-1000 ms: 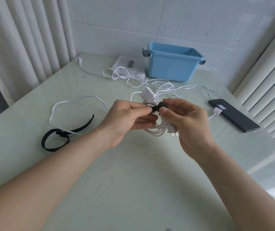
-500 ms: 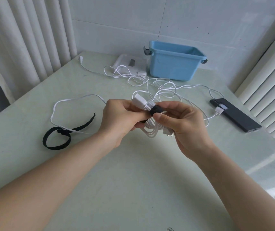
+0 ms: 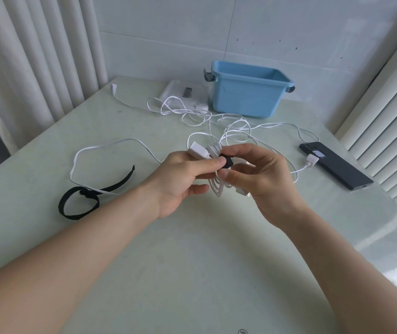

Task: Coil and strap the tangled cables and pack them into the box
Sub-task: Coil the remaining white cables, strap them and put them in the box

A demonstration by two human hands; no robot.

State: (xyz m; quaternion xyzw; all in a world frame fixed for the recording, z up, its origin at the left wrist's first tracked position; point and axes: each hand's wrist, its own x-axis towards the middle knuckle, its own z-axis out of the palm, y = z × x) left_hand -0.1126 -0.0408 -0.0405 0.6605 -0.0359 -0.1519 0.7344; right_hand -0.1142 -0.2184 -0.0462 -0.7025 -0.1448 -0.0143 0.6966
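Above a pale green table [image 3: 192, 261], the left hand [image 3: 183, 179] grips a coiled white cable [image 3: 216, 189] while the right hand [image 3: 262, 179] pinches the black strap [image 3: 227, 162] wrapped around it. More tangled cables [image 3: 216, 121] lie beyond, before the open blue box [image 3: 245, 97]; a second black strap [image 3: 82, 201] rests at left.

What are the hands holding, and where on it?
The coiled white cable: left hand grips the bundle beside its plug, right hand pinches the black strap wrapped round it.
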